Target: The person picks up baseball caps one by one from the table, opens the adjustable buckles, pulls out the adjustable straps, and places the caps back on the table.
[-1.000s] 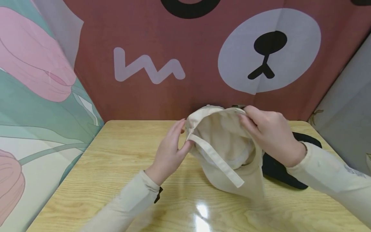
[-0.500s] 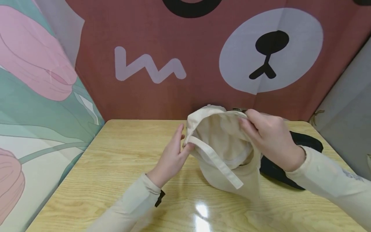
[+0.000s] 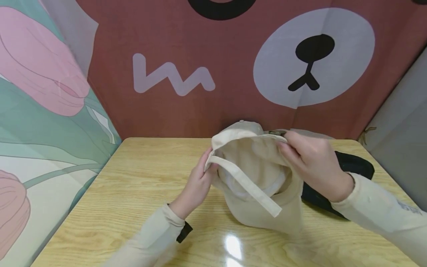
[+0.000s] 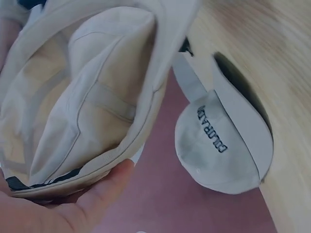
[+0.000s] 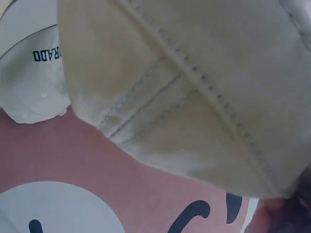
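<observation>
A beige baseball cap is held over the table with its hollow inside facing me and its brim low. My left hand pinches the cap's left edge, where a loose cloth strap begins and hangs slantwise across the opening. At the upper right edge, near a small metal buckle, my right hand grips the cap with curled fingers. In the left wrist view the left thumb lies along the cap's edge. The right wrist view is mostly filled by the cap's stitched cloth.
Behind stands a second pale cap with dark lettering, against the reddish backdrop with a bear drawing. A black curved thing lies on the wooden table, partly behind the right hand.
The left fingers, earlier spread beside the cap, now lie closer along its left edge. The cap's left edge has shifted slightly left, and the right hand has sunk a little.
</observation>
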`<state>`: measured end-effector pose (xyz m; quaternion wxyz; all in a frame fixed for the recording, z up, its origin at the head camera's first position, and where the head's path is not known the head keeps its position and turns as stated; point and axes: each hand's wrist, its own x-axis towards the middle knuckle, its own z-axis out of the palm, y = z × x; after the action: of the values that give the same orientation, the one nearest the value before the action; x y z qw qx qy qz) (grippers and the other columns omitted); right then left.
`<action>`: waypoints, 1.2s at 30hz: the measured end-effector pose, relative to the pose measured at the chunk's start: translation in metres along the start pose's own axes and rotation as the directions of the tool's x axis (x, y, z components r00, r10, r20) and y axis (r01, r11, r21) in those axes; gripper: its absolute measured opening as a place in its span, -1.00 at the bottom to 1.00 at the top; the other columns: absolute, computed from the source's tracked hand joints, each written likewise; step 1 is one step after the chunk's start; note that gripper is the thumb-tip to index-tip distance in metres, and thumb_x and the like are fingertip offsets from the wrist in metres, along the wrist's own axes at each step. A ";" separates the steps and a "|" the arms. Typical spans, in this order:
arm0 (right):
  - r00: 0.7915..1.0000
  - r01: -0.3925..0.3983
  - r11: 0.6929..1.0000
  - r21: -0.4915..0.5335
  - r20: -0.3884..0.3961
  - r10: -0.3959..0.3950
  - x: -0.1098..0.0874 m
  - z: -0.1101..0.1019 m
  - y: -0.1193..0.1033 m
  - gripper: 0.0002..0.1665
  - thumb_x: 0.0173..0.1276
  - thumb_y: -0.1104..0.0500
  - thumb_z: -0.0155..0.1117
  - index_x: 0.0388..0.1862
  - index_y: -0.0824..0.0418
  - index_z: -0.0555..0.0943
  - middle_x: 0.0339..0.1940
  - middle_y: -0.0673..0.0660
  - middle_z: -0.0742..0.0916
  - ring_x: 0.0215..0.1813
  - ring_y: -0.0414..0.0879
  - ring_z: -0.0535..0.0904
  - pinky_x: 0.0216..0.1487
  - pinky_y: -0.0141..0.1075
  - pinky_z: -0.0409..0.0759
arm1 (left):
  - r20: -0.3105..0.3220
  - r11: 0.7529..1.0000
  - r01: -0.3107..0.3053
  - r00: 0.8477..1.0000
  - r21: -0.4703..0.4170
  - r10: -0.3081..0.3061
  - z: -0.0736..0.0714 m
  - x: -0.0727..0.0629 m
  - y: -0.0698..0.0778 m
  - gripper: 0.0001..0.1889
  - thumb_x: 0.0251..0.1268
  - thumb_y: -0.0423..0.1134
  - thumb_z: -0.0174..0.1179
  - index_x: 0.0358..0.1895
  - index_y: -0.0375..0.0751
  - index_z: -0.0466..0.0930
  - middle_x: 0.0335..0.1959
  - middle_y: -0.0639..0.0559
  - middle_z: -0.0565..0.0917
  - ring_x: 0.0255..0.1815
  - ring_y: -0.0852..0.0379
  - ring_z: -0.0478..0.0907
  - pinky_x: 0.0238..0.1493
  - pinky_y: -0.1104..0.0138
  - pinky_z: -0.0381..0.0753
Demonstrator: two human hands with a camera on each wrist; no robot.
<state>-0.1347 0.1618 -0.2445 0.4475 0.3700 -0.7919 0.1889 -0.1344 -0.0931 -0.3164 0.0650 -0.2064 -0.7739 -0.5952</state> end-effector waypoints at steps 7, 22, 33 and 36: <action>0.995 0.098 0.995 -0.012 0.028 -0.097 -0.005 0.003 0.003 -0.39 0.58 -0.13 -0.16 -0.40 0.29 0.60 -0.59 0.07 0.63 -0.63 -0.14 0.48 -0.62 -0.23 0.47 | -0.081 0.993 -0.014 0.997 -0.113 0.005 -0.002 -0.002 0.001 -0.22 0.47 0.26 -0.29 0.32 -0.45 0.28 0.24 -0.29 0.43 0.32 -0.07 0.31 0.36 0.07 0.22; 0.995 0.042 0.999 0.028 0.091 -0.045 -0.031 0.009 0.006 -0.32 0.50 -0.25 -0.11 -0.14 0.29 0.69 -0.26 0.10 0.74 -0.30 -0.05 0.67 -0.43 -0.21 0.57 | -0.115 0.926 0.113 0.980 -0.360 -0.164 -0.002 -0.004 0.014 -0.48 0.63 0.01 -0.45 -0.36 -0.19 0.42 -0.67 0.08 0.47 -0.66 0.24 0.42 -0.53 0.38 0.48; 0.975 -0.144 0.989 0.027 0.175 0.137 -0.048 0.006 0.017 -0.19 0.43 -0.33 -0.16 0.12 0.34 0.57 -0.07 0.18 0.74 -0.31 -0.07 0.65 -0.37 -0.31 0.54 | -0.145 0.871 0.020 0.984 -0.491 -0.105 -0.005 -0.009 0.013 -0.57 0.63 -0.07 -0.32 -0.01 -0.32 0.47 -0.31 0.21 0.59 -0.21 0.32 0.55 -0.06 0.42 0.52; 0.964 -0.179 0.983 0.039 0.208 0.167 -0.052 0.006 0.020 -0.35 0.43 -0.19 0.06 0.16 0.33 0.54 -0.03 0.19 0.72 -0.26 -0.05 0.65 -0.32 -0.36 0.52 | -0.143 0.838 -0.031 0.988 -0.545 -0.057 -0.006 -0.012 0.011 -0.59 0.60 -0.02 -0.21 0.19 -0.23 0.42 0.03 0.24 0.54 0.19 0.30 0.40 0.29 0.36 0.28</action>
<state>-0.1365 0.1924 -0.2910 0.3351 0.3297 -0.8571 0.2109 -0.1199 -0.0992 -0.3087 0.0588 -0.1645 -0.5664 -0.8054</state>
